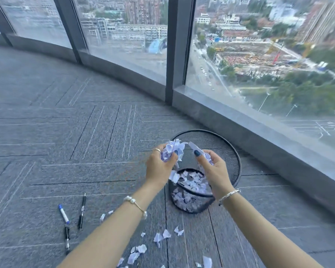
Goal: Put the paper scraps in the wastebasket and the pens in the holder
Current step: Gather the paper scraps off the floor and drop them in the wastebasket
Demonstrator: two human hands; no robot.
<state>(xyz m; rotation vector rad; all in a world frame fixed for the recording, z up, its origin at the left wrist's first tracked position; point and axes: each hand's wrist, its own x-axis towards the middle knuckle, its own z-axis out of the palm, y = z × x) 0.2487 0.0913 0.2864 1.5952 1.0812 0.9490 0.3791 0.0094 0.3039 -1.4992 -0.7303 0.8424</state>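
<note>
Paper scraps point(191, 180) already fill the bottom of the black mesh wastebasket point(234, 157). Above it, your left hand point(160, 165) has its fingers curled tight around a wad of scraps point(172, 149), and your right hand point(214, 169) pinches a smaller bunch. More loose scraps point(159, 237) litter the grey carpet point(66, 132) near three pens point(81, 211).
</note>
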